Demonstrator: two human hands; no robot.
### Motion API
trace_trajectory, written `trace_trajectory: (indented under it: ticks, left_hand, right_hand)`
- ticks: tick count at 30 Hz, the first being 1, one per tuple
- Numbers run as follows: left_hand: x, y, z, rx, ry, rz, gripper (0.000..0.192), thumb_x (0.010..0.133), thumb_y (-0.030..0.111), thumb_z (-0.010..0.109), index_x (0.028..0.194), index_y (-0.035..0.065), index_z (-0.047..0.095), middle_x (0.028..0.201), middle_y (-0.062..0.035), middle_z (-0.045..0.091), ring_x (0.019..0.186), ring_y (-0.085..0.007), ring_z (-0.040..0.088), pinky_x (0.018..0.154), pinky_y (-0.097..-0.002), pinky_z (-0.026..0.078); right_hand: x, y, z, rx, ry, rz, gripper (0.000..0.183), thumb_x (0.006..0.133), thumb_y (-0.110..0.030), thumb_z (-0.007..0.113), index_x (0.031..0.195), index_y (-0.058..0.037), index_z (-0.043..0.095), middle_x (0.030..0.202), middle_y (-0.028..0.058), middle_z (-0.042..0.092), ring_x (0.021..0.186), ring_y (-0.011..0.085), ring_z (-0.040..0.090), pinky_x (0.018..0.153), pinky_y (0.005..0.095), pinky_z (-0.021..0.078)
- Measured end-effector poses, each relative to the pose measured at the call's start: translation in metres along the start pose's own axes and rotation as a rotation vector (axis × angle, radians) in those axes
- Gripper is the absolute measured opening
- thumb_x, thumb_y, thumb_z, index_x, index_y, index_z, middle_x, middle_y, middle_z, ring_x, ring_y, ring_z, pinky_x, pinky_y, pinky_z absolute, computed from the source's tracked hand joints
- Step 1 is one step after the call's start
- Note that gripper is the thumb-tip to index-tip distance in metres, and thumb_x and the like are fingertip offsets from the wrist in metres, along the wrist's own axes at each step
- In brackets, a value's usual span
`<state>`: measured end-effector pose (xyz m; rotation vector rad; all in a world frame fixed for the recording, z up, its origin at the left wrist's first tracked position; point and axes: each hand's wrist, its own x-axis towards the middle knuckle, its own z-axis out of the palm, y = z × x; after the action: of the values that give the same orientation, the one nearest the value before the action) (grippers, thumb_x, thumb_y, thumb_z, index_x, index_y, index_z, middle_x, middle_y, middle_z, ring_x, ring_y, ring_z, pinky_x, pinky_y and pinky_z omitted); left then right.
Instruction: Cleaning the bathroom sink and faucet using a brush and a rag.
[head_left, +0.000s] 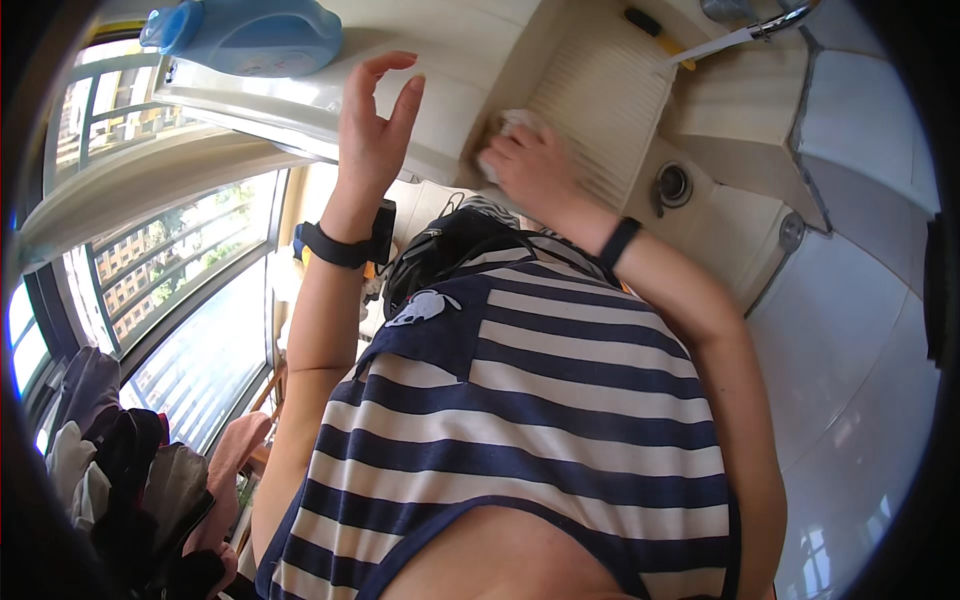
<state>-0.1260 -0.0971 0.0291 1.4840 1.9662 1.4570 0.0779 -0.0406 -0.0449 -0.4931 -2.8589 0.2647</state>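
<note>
My right hand presses a crumpled white cloth against the near left corner of the ribbed washboard basin; the hand is somewhat blurred. My left hand is raised near the pale countertop, its fingers curled apart with nothing between them. A blue plastic detergent bottle lies on the counter beyond it. Water runs from a chrome faucet at the basin's far right, over a brush with a black and yellow handle.
A drain sits in the sink section right of the washboard, with a round metal fitting on its wall. White tiles cover the right wall. Barred windows and hanging clothes are on the left.
</note>
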Motion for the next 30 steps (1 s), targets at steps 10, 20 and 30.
trace_trajectory:
  ticks: [10,20,30]
  left_hand:
    - [-0.002,0.011,0.001,0.060,-0.018,-0.014,0.021,0.088,0.011,0.061,0.107,0.0038,0.054,0.108,-0.0084,0.062,0.106,-0.0217,0.055,0.095,-0.0359,0.040]
    - [0.002,0.006,0.003,0.037,-0.008,0.008,0.021,0.086,0.009,0.062,0.105,0.0033,0.054,0.107,-0.0084,0.063,0.104,-0.0224,0.057,0.093,-0.0349,0.041]
    - [0.021,0.023,0.032,0.069,-0.122,0.037,0.023,0.085,0.006,0.063,0.106,0.0026,0.055,0.105,-0.0097,0.062,0.100,-0.0228,0.058,0.089,-0.0346,0.043]
  right_hand:
    - [-0.012,0.007,-0.007,0.003,-0.066,-0.067,0.020,0.074,-0.024,0.058,0.092,-0.0150,0.062,0.089,-0.0020,0.053,0.094,0.0151,0.049,0.075,0.0349,0.0366]
    - [-0.128,0.051,-0.028,0.039,-0.095,-0.098,0.035,0.075,-0.020,0.059,0.110,-0.0176,0.063,0.092,-0.0036,0.059,0.094,0.0149,0.052,0.079,0.0397,0.0373]
    - [-0.048,0.064,-0.019,0.083,0.070,0.230,0.025,0.075,-0.013,0.060,0.099,-0.0137,0.063,0.087,0.0035,0.059,0.086,0.0237,0.055,0.070,0.0406,0.0421]
